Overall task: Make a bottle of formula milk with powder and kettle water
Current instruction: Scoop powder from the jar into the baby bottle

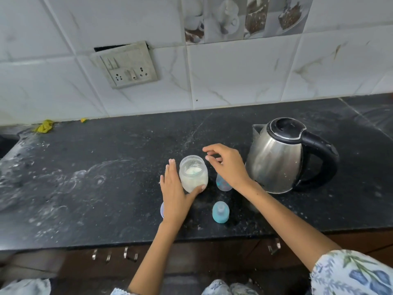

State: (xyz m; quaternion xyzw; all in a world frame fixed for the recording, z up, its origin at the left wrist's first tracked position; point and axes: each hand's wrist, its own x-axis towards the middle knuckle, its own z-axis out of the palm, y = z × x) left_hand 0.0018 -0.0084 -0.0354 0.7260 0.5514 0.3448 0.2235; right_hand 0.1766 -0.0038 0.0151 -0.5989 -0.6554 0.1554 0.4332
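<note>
An uncapped clear jar of white powder stands on the black counter. My left hand wraps around its left side, thumb across its front. My right hand hovers just right of the jar's rim, fingers curled and apart, holding nothing that I can see. Under that hand stands a small clear baby bottle, partly hidden. A blue bottle cap with teat sits nearer the counter's front edge. A steel kettle with a black lid and handle stands to the right.
A pale round lid peeks out from under my left wrist. A yellow-green scrap lies at the back left by the tiled wall. A switch and socket plate hangs on the wall. Drawer handles sit below the counter edge.
</note>
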